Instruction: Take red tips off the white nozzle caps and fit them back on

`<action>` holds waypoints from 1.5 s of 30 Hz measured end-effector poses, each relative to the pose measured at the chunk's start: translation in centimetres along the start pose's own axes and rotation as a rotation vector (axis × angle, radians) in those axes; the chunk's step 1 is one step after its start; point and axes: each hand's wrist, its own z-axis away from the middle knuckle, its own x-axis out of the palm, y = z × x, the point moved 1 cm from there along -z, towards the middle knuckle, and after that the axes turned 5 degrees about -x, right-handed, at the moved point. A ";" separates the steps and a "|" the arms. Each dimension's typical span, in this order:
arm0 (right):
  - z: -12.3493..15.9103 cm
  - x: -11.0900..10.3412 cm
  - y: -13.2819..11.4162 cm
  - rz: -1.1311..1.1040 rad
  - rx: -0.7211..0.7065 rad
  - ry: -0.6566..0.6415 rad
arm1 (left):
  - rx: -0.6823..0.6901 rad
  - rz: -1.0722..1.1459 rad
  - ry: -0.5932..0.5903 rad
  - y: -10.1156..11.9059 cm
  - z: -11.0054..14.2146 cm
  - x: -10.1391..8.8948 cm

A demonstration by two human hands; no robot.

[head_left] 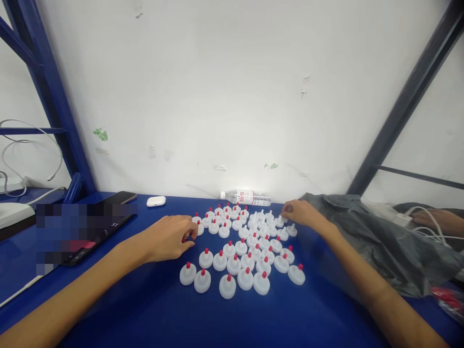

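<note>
Many white plastic nozzle caps [227, 287] stand upright on the blue tabletop [152, 309], most with a small red tip cap [229, 277] on the spout. Several at the middle right have bare white spouts [269, 212]. My left hand [170, 237] is by the left edge of the group, fingers curled in, with a bit of red showing between them. At the right back edge, my right hand [299, 212] has its fingertips pinched together over a white nozzle cap [284, 219]; the fingers partly hide its spout.
A clear plastic bottle [250, 197] lies against the wall behind the caps. A white earphone case [156, 201], a phone [121, 197] and a tablet [105, 241] lie left. Grey plastic sheeting [377, 241] covers the right side; another person's hand [431, 218] shows beyond it.
</note>
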 end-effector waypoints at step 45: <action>1.7 -3.8 -6.5 0.120 -0.255 0.459 | -0.077 0.329 0.222 1.0 -0.2 -1.4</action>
